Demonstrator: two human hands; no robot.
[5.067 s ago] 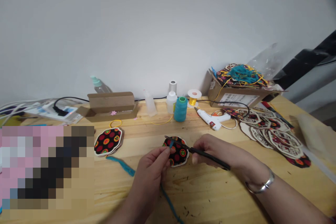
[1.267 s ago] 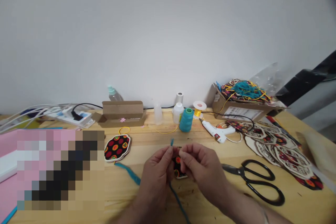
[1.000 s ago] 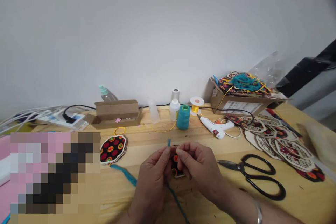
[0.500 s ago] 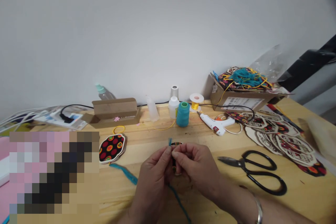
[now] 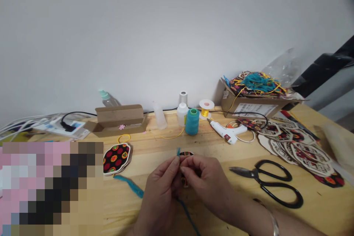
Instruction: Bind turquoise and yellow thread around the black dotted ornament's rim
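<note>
Teal yarn (image 5: 179,151) sticks up in a short tuft above the closed fingertips of my left hand (image 5: 162,184), and a longer strand trails out below toward the near edge. Pressed against it, my right hand (image 5: 208,180) is closed in a pinch; what lies between its thumb and finger is too small to make out. Behind my fingers is a dark patterned piece (image 5: 186,153), mostly hidden. Left of my hands, a stack of floral-patterned pieces (image 5: 117,158) has a yellow loop at the top and a teal tassel (image 5: 129,185) below.
Black-handled scissors (image 5: 265,179) lie to the right. Behind stand a teal thread cone (image 5: 192,122), a white bottle (image 5: 182,115), a yellow cord spool (image 5: 205,112) and a glue gun (image 5: 229,131). Cut-out pieces (image 5: 300,143) and a filled carton (image 5: 249,107) occupy the right. An open small box (image 5: 120,116) is back left.
Both hands stay together around the teal yarn, with only a slight shift of the fingers. The view has moved a little.
</note>
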